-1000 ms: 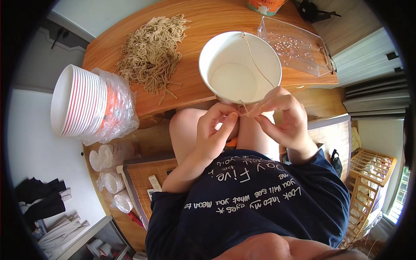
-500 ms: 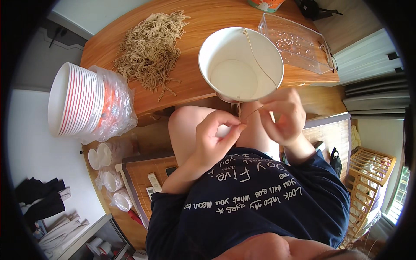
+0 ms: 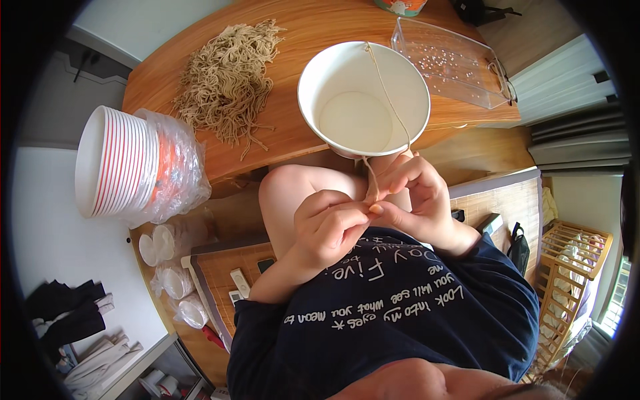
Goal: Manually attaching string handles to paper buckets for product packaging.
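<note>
A large white paper bucket [image 3: 321, 77] stands at the table's near edge, its mouth facing me. Beige cord [image 3: 390, 90] runs from its far rim across the opening to the near right rim. Below the near rim, another stretch of cord [image 3: 370, 172] drops to my fingers. My left hand [image 3: 330, 223] is closed, thumb and forefinger pinching the cord. Against its fingertips, my right hand [image 3: 421, 200] pinches the cord too, fingers bent and thumb pressed in. The exact crossing of the strands between the fingertips is hidden.
Tangled beige cords [image 3: 230, 80] lie in a heap on the wooden table [image 3: 287, 133]. At the right stands a clear tray [image 3: 453, 63] with small pale beads. Nested white buckets [image 3: 120, 160], partly in plastic wrap, are at the left, with clear-wrapped white tubs [image 3: 163, 243] below them.
My right hand has moved left and down until its fingertips meet those of my left. The cord loop it held out to the right is drawn in between the fingers.
</note>
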